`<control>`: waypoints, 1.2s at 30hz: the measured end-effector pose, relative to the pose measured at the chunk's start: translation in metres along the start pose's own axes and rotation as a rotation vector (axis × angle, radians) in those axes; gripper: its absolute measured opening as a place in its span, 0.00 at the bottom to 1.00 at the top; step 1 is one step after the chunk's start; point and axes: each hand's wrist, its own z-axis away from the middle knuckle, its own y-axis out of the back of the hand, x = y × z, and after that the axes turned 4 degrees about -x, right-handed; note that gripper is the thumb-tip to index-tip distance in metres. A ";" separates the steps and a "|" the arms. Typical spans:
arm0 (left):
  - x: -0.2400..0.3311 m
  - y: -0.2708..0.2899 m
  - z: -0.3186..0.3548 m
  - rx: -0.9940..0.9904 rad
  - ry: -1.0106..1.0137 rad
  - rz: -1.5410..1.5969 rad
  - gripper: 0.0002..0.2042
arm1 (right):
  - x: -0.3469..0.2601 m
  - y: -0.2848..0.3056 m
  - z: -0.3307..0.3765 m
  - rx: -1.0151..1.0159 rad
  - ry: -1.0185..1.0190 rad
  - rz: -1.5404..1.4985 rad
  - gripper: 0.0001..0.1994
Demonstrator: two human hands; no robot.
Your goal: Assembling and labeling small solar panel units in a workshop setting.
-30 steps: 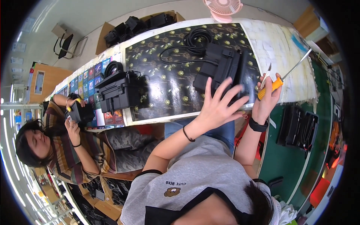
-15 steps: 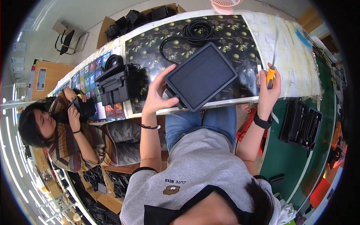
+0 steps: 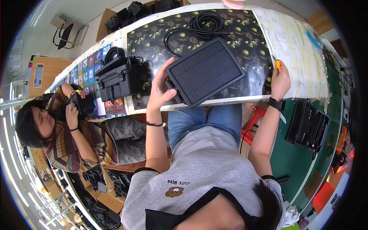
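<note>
My left hand [image 3: 160, 85] grips a flat black rectangular panel [image 3: 207, 73] with a mesh-like face and raised rim. Its thumb is on the near left edge, and the other fingers are partly hidden at the panel's left side. The panel is tilted over a dark patterned mat [image 3: 245, 48]. A coiled black cable [image 3: 207, 25] lies on the mat behind it, with one length running to behind the panel. At the right edge of the mat, my right hand [image 3: 281, 82] is closed around an orange-handled screwdriver [image 3: 278, 66], whose shaft barely shows.
A black latched case [image 3: 119, 82] stands on the table to the left. Beyond it a person [image 3: 71, 122] handles a black box. On the green surface at the right lies an opened black case [image 3: 306, 126] with cable inside. A carton [image 3: 103, 25] of black cases is past the far edge.
My right hand has turned the screwdriver, so its long shaft no longer stands up in sight. The panel has shifted slightly upward and stays in my left hand. The whole view has shifted a little.
</note>
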 end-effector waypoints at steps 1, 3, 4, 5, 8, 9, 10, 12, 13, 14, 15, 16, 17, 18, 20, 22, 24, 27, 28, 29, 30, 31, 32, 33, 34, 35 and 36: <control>0.000 -0.001 0.001 0.021 0.014 -0.009 0.52 | 0.000 -0.001 0.000 -0.047 0.066 0.041 0.17; -0.002 -0.002 0.003 0.032 0.021 -0.003 0.52 | -0.001 0.002 -0.003 -0.234 0.080 0.026 0.16; -0.004 -0.002 0.004 0.044 0.026 0.000 0.53 | 0.001 -0.003 -0.001 -0.232 0.082 0.027 0.16; -0.006 -0.004 0.004 0.039 0.023 0.000 0.53 | 0.007 -0.011 0.004 -0.202 0.160 0.023 0.17; -0.009 -0.007 0.006 0.063 0.025 0.018 0.52 | 0.011 -0.016 0.011 -0.227 0.172 -0.027 0.17; -0.009 -0.008 0.007 0.066 0.029 0.001 0.52 | 0.012 -0.017 0.012 -0.234 0.155 -0.062 0.17; -0.007 -0.008 0.008 0.070 0.034 -0.018 0.51 | 0.010 -0.017 0.011 -0.241 0.139 -0.099 0.17; -0.005 -0.009 0.009 0.061 0.019 -0.001 0.49 | 0.006 -0.015 0.010 -0.192 0.121 -0.100 0.16; -0.001 -0.011 0.009 0.075 -0.003 0.013 0.47 | 0.001 -0.012 0.008 -0.173 0.050 -0.195 0.16; 0.002 -0.013 0.008 0.090 -0.024 0.027 0.46 | -0.001 -0.010 0.007 -0.154 -0.021 -0.289 0.16; 0.003 -0.014 0.008 0.092 -0.022 0.027 0.46 | -0.001 -0.011 0.006 -0.157 -0.020 -0.289 0.16; 0.003 -0.015 0.007 0.116 -0.068 0.001 0.44 | 0.001 -0.013 0.004 -0.127 -0.038 -0.299 0.15; 0.004 -0.017 0.007 0.140 -0.114 -0.025 0.41 | 0.002 -0.014 0.002 -0.098 -0.056 -0.308 0.14; 0.004 -0.018 0.007 0.142 -0.112 -0.025 0.41 | 0.006 -0.015 -0.001 -0.100 -0.056 -0.308 0.14; 0.004 -0.021 0.007 0.273 -0.209 -0.169 0.36 | 0.016 -0.013 -0.012 -0.201 -0.062 -0.279 0.13; 0.008 -0.028 0.006 0.458 -0.324 -0.447 0.27 | 0.026 -0.007 -0.025 -0.245 -0.089 -0.317 0.12; 0.014 -0.039 0.006 0.449 -0.349 -0.501 0.25 | 0.032 -0.003 -0.032 -0.329 -0.141 -0.351 0.12; 0.015 -0.049 0.006 0.523 -0.244 -0.450 0.23 | 0.028 -0.007 -0.036 -0.333 -0.132 -0.347 0.13; 0.016 -0.049 0.008 0.527 -0.239 -0.455 0.23 | 0.027 -0.009 -0.036 -0.337 -0.127 -0.356 0.14; 0.016 -0.049 0.008 0.537 -0.167 -0.341 0.22 | 0.025 -0.008 -0.037 -0.345 -0.125 -0.358 0.14; 0.016 -0.048 0.009 0.546 -0.095 -0.228 0.22 | 0.024 -0.007 -0.038 -0.348 -0.133 -0.347 0.14; 0.013 -0.045 0.010 0.527 -0.090 -0.220 0.22 | 0.023 -0.008 -0.039 -0.350 -0.141 -0.338 0.14; 0.010 -0.043 0.013 0.530 -0.087 -0.224 0.22 | 0.025 -0.009 -0.038 -0.355 -0.140 -0.340 0.14; 0.007 -0.041 0.016 0.512 -0.086 -0.223 0.22 | 0.027 -0.011 -0.038 -0.321 -0.145 -0.354 0.14; 0.006 -0.040 0.016 0.493 -0.086 -0.220 0.22 | 0.029 -0.013 -0.040 -0.283 -0.150 -0.367 0.14; 0.007 -0.040 0.018 0.465 -0.067 -0.194 0.24 | 0.031 -0.014 -0.040 -0.286 -0.149 -0.367 0.14; 0.008 -0.040 0.020 0.466 -0.065 -0.194 0.24 | 0.032 -0.014 -0.039 -0.301 -0.133 -0.347 0.13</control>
